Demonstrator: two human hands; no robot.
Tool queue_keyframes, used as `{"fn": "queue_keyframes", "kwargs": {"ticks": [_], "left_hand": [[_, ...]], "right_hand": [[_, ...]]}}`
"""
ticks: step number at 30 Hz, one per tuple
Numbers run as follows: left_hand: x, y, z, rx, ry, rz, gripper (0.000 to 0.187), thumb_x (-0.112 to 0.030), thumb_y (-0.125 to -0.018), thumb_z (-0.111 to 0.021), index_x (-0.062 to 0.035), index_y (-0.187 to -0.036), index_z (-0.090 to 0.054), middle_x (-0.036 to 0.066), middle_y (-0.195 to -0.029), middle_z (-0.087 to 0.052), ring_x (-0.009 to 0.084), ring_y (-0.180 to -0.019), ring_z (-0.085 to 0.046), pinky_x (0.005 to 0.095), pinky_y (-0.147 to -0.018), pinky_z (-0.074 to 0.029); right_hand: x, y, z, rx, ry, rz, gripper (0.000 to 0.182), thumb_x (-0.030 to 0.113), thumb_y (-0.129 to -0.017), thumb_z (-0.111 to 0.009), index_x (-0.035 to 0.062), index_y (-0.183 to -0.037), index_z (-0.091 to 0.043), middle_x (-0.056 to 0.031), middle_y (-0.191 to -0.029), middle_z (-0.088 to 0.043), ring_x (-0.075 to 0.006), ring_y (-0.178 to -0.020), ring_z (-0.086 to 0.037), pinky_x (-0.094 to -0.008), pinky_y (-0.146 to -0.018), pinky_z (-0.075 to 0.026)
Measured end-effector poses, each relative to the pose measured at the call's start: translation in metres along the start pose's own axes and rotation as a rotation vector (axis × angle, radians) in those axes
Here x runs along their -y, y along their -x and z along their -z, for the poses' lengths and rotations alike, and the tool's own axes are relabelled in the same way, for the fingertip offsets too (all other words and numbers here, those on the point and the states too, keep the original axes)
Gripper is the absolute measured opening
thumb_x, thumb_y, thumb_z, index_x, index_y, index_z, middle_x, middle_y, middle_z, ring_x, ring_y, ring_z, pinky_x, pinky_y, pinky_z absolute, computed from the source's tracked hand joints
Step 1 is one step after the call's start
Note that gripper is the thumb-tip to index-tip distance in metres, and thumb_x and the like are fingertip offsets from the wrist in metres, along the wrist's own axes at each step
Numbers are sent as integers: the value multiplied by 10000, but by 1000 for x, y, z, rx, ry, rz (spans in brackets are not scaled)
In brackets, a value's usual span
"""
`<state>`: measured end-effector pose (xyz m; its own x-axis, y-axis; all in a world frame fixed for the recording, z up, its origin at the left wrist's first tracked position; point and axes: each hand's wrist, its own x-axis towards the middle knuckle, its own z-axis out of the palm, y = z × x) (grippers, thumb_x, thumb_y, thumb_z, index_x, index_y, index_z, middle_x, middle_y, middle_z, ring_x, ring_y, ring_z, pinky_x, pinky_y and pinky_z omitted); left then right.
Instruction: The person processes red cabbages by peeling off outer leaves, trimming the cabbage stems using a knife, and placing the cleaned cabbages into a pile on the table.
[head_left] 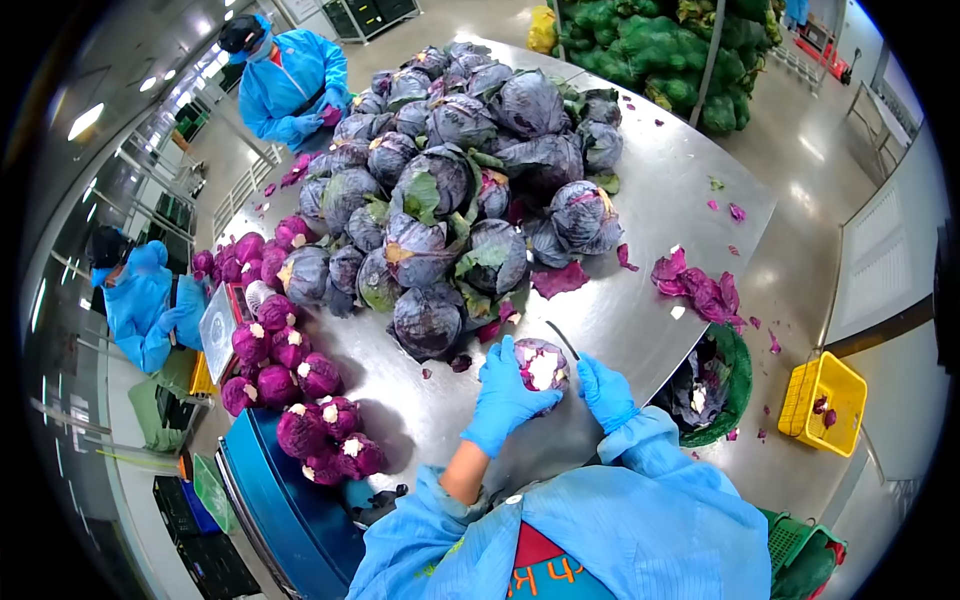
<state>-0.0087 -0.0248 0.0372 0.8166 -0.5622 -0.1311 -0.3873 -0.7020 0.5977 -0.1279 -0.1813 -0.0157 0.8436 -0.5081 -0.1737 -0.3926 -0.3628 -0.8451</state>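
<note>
On the steel table (400, 420) in front of me, a red cabbage (543, 368) shows a pale, cut stem end turned up. My left hand (503, 398), in a blue glove, grips this cabbage from its left side. Just right of it, my right hand (604, 394), also gloved, is closed round a knife whose thin, dark, curved blade (564, 341) points up and away from me, close over the cabbage. The knife's handle is hidden in the fingers.
A big heap of untrimmed red cabbages (440, 190) covers the table's middle. Trimmed purple cabbages (290, 350) lie at left. Peeled leaves (700, 285) lie near a green-rimmed bin (735, 385) at right. A yellow basket (825, 400) stands on the floor. Two people (290, 85) in blue work across and left.
</note>
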Motion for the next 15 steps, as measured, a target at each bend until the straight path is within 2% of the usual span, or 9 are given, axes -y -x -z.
{"fn": "queue_keyframes", "kwargs": {"ticks": [3,6,9,11,12,14,15], "left_hand": [[-18,11,19,128,-36,233,1286,-614,-504,-853,53,-1434,-266,325,-1367,-356,476,-1262,-376,491,-1068,-339],[-26,9,34,214,-128,277,1292,-622,-513,-846,51,-1442,-252,346,-1369,-350,498,-1255,-373,521,-1047,-351],[11,11,-9,-352,-108,-267,1270,-634,-530,-830,52,-1435,-263,349,-1384,-342,493,-1254,-378,543,-1030,-356],[16,15,-20,-204,-44,-239,1243,-628,-543,-822,54,-1425,-274,351,-1389,-339,497,-1253,-377,547,-1037,-343],[12,16,-22,-130,-10,-224,1229,-625,-550,-817,55,-1420,-279,352,-1392,-337,500,-1253,-377,549,-1041,-336],[-9,21,-24,-151,-111,-119,1158,-582,-595,-797,64,-1409,-289,351,-1382,-353,505,-1258,-369,567,-1046,-320],[-18,25,-25,-154,-136,-84,1141,-568,-607,-793,67,-1409,-287,352,-1379,-357,506,-1261,-368,570,-1045,-319]], "right_hand": [[-9,5,-16,-83,116,156,485,467,-980,-446,117,-1283,-592,-192,-847,-688,-356,-747,-675,-447,-694,-526],[1,14,-23,-43,227,146,526,495,-985,-401,126,-1329,-548,-205,-880,-685,-387,-756,-665,-480,-687,-518],[1,12,-28,45,314,76,576,538,-983,-353,143,-1378,-494,-210,-882,-682,-395,-734,-658,-493,-665,-510],[4,2,-21,70,297,103,599,561,-981,-324,159,-1402,-464,-212,-874,-679,-403,-722,-652,-500,-648,-504],[11,-1,-16,107,360,41,573,549,-986,-329,163,-1376,-494,-216,-883,-678,-408,-748,-652,-501,-668,-505],[28,-6,-7,180,483,-84,530,524,-995,-337,170,-1324,-555,-223,-902,-676,-416,-798,-651,-504,-708,-506],[21,-10,-9,157,451,-104,531,529,-992,-342,166,-1310,-565,-222,-912,-676,-416,-813,-650,-499,-721,-506]]}}
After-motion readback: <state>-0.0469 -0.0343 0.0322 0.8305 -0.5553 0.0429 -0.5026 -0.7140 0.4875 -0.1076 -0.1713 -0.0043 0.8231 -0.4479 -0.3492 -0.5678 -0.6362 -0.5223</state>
